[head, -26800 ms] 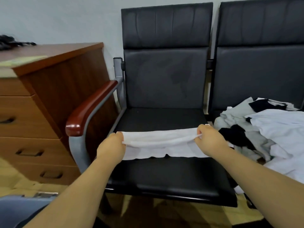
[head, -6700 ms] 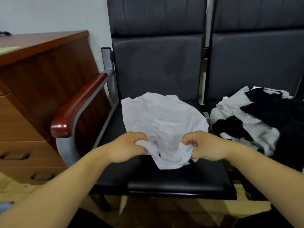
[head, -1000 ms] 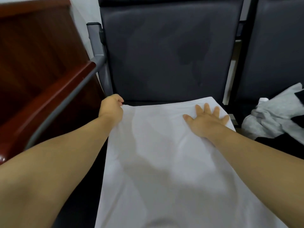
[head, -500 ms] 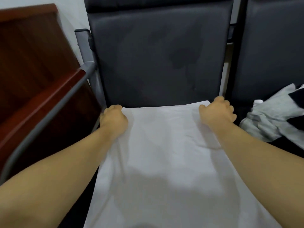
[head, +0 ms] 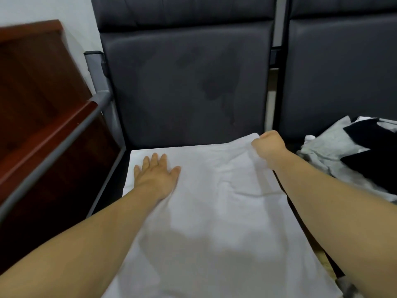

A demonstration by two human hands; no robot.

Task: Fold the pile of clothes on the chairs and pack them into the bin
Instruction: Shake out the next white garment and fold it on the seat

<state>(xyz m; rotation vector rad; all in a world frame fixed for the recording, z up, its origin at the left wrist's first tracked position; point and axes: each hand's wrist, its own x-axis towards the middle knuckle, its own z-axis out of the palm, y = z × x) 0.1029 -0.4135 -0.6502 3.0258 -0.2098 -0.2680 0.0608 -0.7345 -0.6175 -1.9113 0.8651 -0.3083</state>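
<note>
Beside the clothes pile, white cloth under flat left hand, corner seemingly in clenched right hand.

White garment flat on seat; pile right

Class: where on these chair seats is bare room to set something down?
Only a narrow strip left of the white garment, beside the armrest rail. The garment, under the left hand and gripped by the right hand, covers the rest; the clothes pile crowds the right chair.
</note>
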